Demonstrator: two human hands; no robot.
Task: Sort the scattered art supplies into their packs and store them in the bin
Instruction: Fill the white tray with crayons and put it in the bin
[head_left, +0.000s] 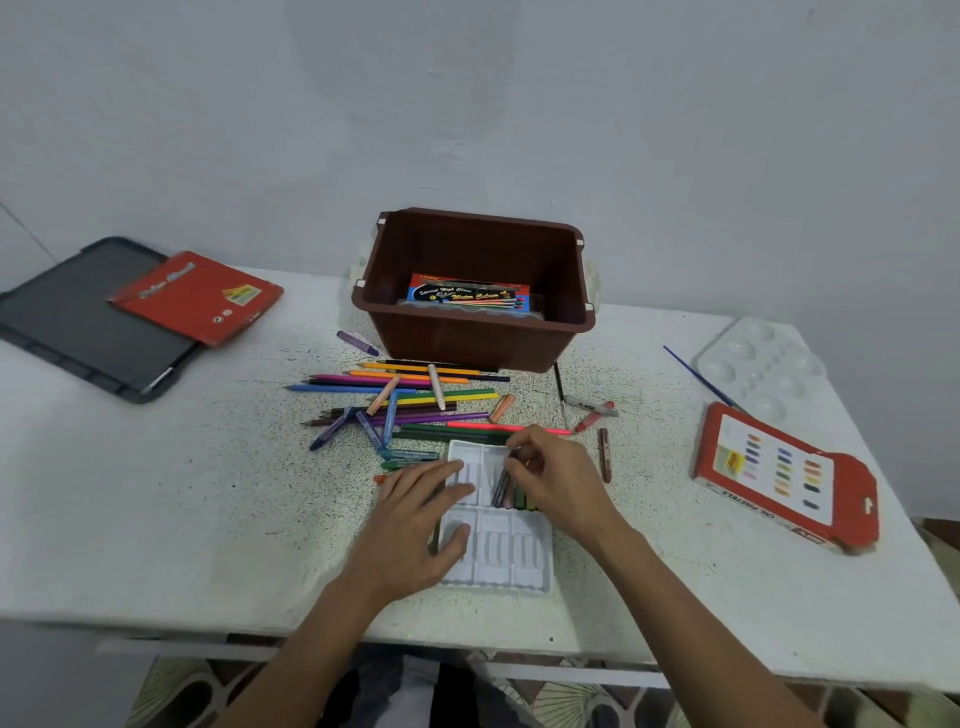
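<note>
- Left hand (421, 525): fingers straight and pressed flat on the white insert tray (498, 561), steadying it by the middle of the near edge of the tabletop (208, 519).
- Right hand (558, 480): fingers curled over the tray's far-right slots, where several dark pastels (506, 491) already lie. Whether a stick is pinched cannot be told.
- Far-left corner: red pencil pack (197, 296) resting on a dark grey lid (67, 332).
- Centre: coloured pencils (405, 387) and loose pastel sticks (387, 395) mixed in one heap just beyond the tray.
- Middle of the far edge: brown bin (478, 332), with a water-colour pack (467, 296) inside.
- Right of the heap: red marker (592, 418), brown pastel stick (603, 457), thin paintbrush (698, 379).
- Right edge: white palette (758, 364) and oil pastels box (779, 473), the box close to the edge.
- Likely faults:
  - The light tray may skid or tip if the steadying palm lifts.
  - A stick laid crooked would sit proud of its slot and could block the tray from sliding into its box.
  - A forearm sweep could roll pencils away or nudge the box off the right edge.
</note>
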